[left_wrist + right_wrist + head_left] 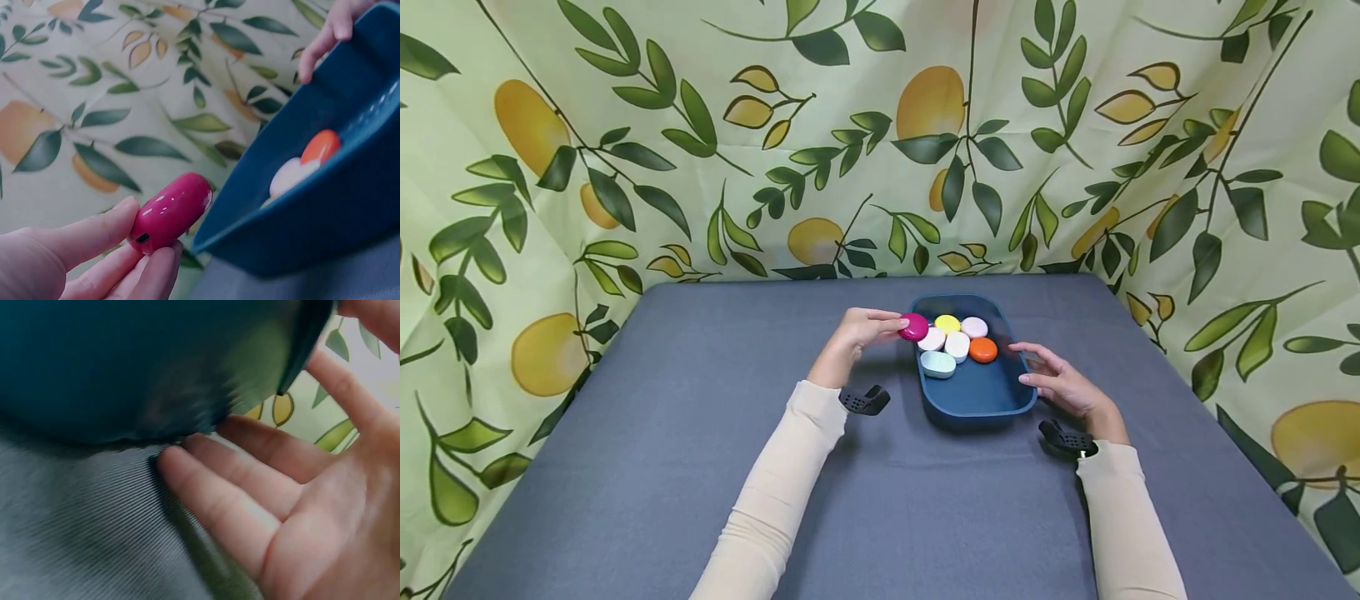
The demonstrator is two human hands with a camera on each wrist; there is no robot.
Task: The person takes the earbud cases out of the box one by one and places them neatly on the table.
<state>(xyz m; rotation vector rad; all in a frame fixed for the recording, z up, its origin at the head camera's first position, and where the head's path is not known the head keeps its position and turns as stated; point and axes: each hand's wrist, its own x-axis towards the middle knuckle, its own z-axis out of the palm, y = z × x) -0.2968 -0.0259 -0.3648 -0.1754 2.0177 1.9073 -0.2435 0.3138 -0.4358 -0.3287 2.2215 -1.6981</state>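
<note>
My left hand (863, 327) pinches a glossy magenta earbud case (174, 209) between thumb and fingers, with a small dark port on its end. In the head view the case overlaps the left rim of a dark blue plastic bin (977, 404). Inside the bin, toward its left and back, lie several more rounded cases: an orange case (982, 350), a yellow case (947, 323), a pale blue case (938, 364) and some whitish or pink ones. At the bin's right wall is my right hand (1060, 382), fingers extended and fingertips at the rim and side.
The bin stands on a table with a grey-blue cloth (715, 400), toward its back edge. Behind and beside the table hangs a curtain (865, 100) printed with leaves and fruit. Each wrist wears a black camera mount, such as the left mount (865, 401).
</note>
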